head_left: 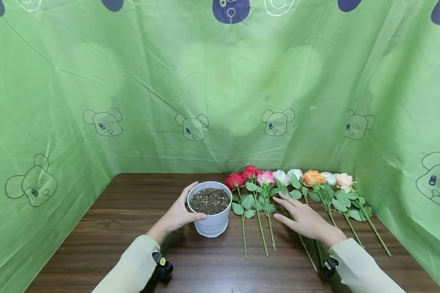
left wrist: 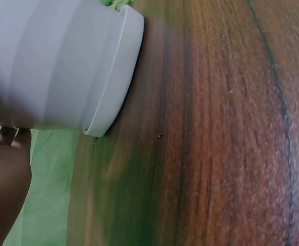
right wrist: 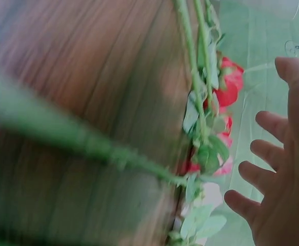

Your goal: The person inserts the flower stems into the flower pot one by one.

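Note:
A white flower pot (head_left: 213, 223) filled with dark soil (head_left: 210, 202) stands upright on its saucer (head_left: 212, 234). My left hand (head_left: 179, 215) grips its left side, the thumb lying along the near rim. In the left wrist view the pot's ribbed wall (left wrist: 41, 61) fills the upper left, with part of the hand (left wrist: 5, 179) below it. My right hand (head_left: 303, 219), fingers spread, hovers over the stems of the roses and holds nothing. Nearest to it are a pink rose (head_left: 265, 178) and white roses (head_left: 280, 176); the right wrist view shows its fingers (right wrist: 259, 177) apart from the blooms.
Along the back right of the brown table (head_left: 132, 228) lie red roses (head_left: 235, 180), an orange rose (head_left: 313, 178) and a peach rose (head_left: 344, 181), stems toward me. A green curtain (head_left: 150, 81) with printed bear heads encloses the table's back and sides.

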### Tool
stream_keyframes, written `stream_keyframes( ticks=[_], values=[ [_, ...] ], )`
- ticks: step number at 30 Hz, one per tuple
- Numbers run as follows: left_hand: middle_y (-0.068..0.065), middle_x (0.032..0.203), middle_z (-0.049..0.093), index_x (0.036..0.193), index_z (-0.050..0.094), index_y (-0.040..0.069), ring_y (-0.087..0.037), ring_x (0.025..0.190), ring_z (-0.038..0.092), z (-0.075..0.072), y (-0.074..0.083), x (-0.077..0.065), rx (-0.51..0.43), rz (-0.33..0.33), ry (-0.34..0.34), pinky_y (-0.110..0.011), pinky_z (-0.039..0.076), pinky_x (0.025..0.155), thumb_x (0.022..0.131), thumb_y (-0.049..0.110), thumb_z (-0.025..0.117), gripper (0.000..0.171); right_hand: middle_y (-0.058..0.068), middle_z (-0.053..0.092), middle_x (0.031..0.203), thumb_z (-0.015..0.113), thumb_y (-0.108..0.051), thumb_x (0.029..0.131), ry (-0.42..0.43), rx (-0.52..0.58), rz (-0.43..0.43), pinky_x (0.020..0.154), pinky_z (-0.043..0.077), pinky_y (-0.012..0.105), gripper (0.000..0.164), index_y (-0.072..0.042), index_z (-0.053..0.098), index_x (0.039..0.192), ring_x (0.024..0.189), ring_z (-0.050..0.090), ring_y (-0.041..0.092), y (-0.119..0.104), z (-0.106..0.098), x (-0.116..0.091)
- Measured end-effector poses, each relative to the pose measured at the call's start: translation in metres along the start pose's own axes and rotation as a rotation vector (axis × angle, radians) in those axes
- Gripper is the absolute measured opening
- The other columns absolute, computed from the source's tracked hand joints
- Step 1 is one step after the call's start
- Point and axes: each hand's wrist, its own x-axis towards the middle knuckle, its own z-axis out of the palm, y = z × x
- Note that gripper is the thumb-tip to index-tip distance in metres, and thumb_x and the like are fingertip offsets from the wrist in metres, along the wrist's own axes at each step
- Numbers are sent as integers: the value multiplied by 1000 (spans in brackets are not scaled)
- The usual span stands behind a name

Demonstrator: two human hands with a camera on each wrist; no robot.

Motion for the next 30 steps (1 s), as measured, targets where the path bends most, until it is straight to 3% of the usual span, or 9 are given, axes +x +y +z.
stream_keyframes(
  ticks=[8, 16, 24, 30],
  values=[
    [-19, 150, 43, 158, 21, 11, -36, 136, 41, -2, 0, -3, -21, -2, -15, -54, 25, 113, 70, 11, 91, 112, 13, 49, 145, 61, -41, 100, 32, 111, -67, 105, 39, 57, 51, -9, 57, 140, 133, 45, 36, -23, 12, 18],
    [-15, 150, 43, 159, 20, 13, -33, 137, 41, -3, 0, -3, 27, 8, -28, -55, 24, 114, 68, 15, 94, 116, 8, 63, 121, 68, -32, 97, 34, 163, -99, 94, 50, 49, 43, -3, 63, 128, 111, 61, 29, -43, 30, 33],
    [-15, 150, 43, 158, 21, 15, -33, 137, 41, -2, 2, -3, 39, -5, -25, -55, 25, 114, 68, 16, 94, 116, -7, 70, 82, 73, -29, 92, -32, 254, 21, 71, 54, 33, 28, -6, 70, 108, 74, 64, 8, -61, 45, 50],
    [-15, 150, 43, 158, 22, 16, -33, 135, 42, -3, 1, -2, 18, -6, -27, -53, 25, 113, 69, 14, 93, 114, -1, 66, 64, 75, -27, 91, -128, 419, 161, 52, 52, 30, 33, 0, 69, 109, 56, 64, 14, -65, 53, 56]
  ],
)
